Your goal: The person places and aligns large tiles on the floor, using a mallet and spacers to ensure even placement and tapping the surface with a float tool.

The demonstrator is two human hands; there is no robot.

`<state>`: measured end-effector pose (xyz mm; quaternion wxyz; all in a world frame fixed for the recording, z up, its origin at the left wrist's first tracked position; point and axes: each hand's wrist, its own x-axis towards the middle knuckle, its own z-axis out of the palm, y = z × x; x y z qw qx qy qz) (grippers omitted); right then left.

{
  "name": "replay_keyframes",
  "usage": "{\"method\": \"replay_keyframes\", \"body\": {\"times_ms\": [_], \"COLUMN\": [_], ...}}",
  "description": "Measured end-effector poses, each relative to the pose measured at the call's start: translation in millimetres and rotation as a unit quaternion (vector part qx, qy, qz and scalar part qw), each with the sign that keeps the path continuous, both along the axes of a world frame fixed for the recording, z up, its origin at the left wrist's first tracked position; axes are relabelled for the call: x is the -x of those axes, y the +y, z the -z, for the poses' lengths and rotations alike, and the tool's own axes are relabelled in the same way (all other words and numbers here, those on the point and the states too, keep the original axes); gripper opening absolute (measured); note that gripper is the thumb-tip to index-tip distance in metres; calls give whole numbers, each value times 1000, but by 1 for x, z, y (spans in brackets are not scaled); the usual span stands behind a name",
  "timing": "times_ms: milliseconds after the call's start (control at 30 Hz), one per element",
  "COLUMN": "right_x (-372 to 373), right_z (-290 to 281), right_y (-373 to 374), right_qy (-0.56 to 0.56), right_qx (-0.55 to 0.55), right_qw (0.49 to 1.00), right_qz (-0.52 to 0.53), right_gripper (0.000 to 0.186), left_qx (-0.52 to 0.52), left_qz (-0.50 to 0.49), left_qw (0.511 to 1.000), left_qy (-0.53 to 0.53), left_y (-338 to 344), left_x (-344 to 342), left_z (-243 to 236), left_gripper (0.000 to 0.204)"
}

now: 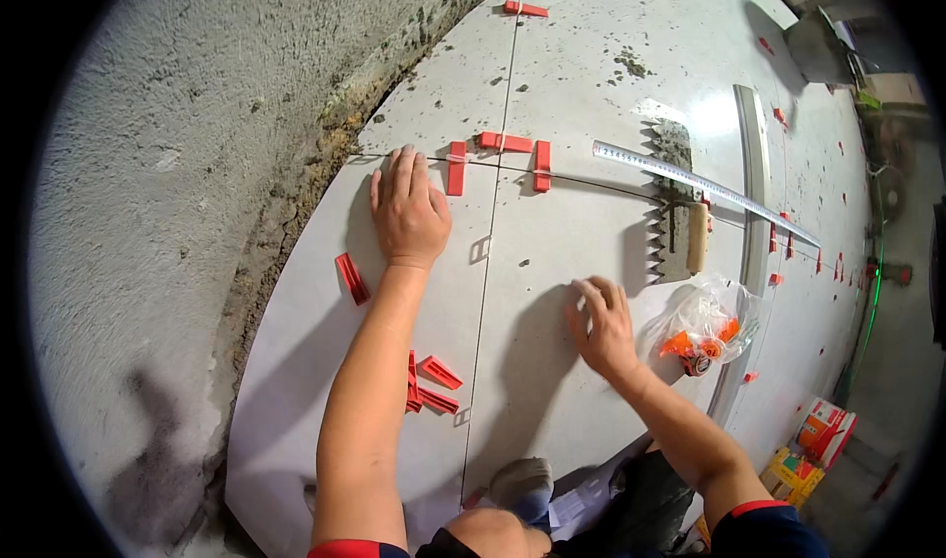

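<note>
My left hand (pixel 406 213) lies with fingers stretched out on a pale floor tile (pixel 394 312), its fingertips at the joint near the wall. Just right of those fingertips, a red tile-levelling wedge (pixel 456 168) sits across the joint. Two more, a red wedge (pixel 506 142) and an upright-lying red wedge (pixel 543 166), are around the crossing of the joints. My right hand (pixel 606 329) hovers over the neighbouring tile, fingers loosely bent and apart, with nothing visible in it. A loose red wedge (pixel 352 278) rests left of my left forearm; several loose wedges (pixel 438 400) lie to its right.
A notched trowel (pixel 698 238) with mortar on it lies right of centre, under a steel ruler (pixel 729 196). Beyond is a long metal straightedge (pixel 755 154). A clear plastic bag (pixel 724 302) and an orange tape measure (pixel 698 363) are beside my right hand. A rough wall (pixel 197 164) borders the left.
</note>
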<state>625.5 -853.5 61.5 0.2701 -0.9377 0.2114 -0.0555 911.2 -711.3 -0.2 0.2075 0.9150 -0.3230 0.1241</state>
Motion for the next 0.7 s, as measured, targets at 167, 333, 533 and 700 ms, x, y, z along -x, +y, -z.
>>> {"method": "replay_keyframes", "body": {"times_ms": [167,333,533,700], "right_x": [47,40,-12,-30], "right_z": [-8,-40,-43,-62], "right_y": [31,-27,-164,-191], "right_qy": [38,-40,91,82], "right_qx": [12,82,30,-381], "right_qw": [999,991,964,861], "right_qz": [-4,103,248,327], "right_gripper": [57,68,44,37], "left_qx": [8,11,32,46], "left_qz": [4,1,10,17], "left_qw": [1000,1000,999,999], "left_qy": [-13,-12,-7,2], "left_y": [2,1,-1,1], "left_x": [2,4,10,9], "left_z": [3,3,-1,-3], "left_gripper": [39,41,44,45]}}
